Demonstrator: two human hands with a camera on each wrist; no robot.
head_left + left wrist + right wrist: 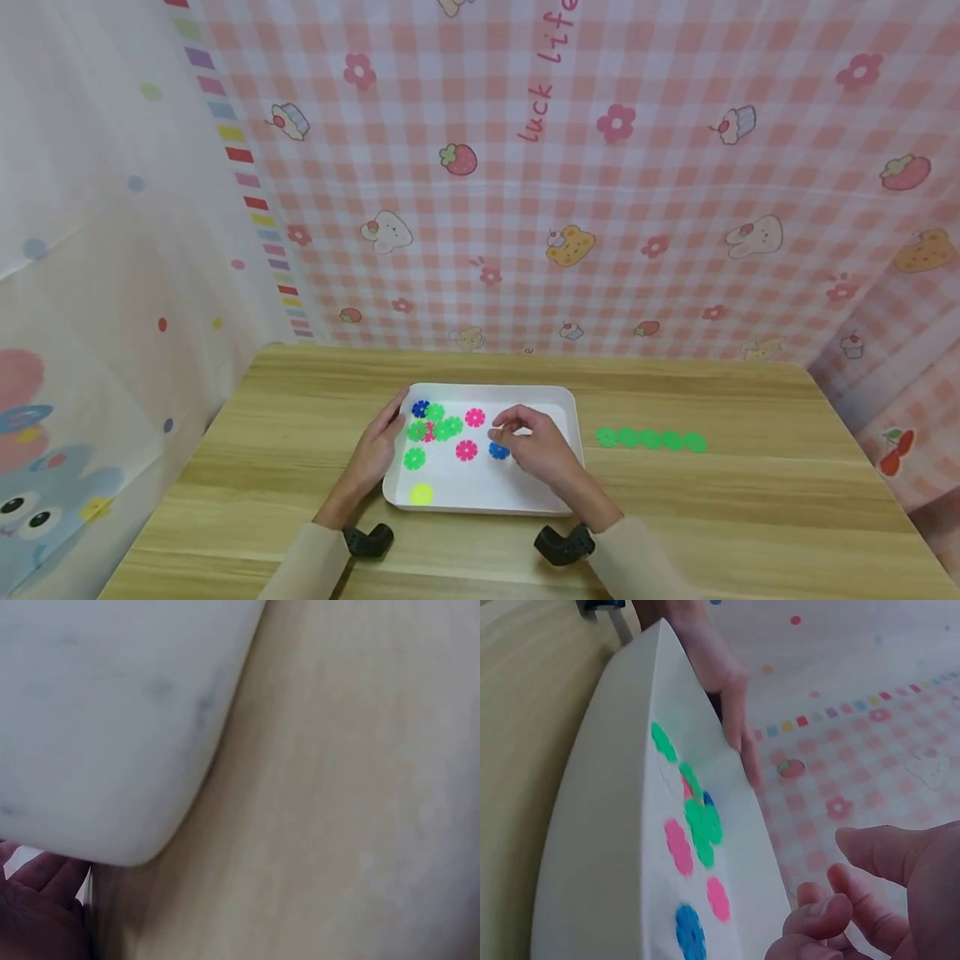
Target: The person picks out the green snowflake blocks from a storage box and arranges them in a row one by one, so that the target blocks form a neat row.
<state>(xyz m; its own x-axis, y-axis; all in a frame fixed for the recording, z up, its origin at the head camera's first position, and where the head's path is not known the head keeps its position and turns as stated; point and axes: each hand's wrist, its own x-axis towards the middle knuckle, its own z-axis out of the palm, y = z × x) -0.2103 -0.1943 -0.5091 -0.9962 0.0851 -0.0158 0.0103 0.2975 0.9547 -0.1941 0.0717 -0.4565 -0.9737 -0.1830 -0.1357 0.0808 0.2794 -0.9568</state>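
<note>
Right wrist view: the blue disc [691, 934] lies apart from the right fingers [821, 918].

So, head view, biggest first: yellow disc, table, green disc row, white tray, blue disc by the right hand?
1. Table
2. White tray
3. Green disc row
4. Yellow disc and blue disc: unsure, since the right hand partly covers the blue one.

From above, the head camera faces forward and down, framing the white tray [487, 493], desk [750, 517] and checkered backdrop [637, 192]. The left wrist view meets one tray corner [139, 844] close up; the right, tilted sideways, looks across the tray from nearby, sharing its notched discs [467, 451] with the head view.
</note>
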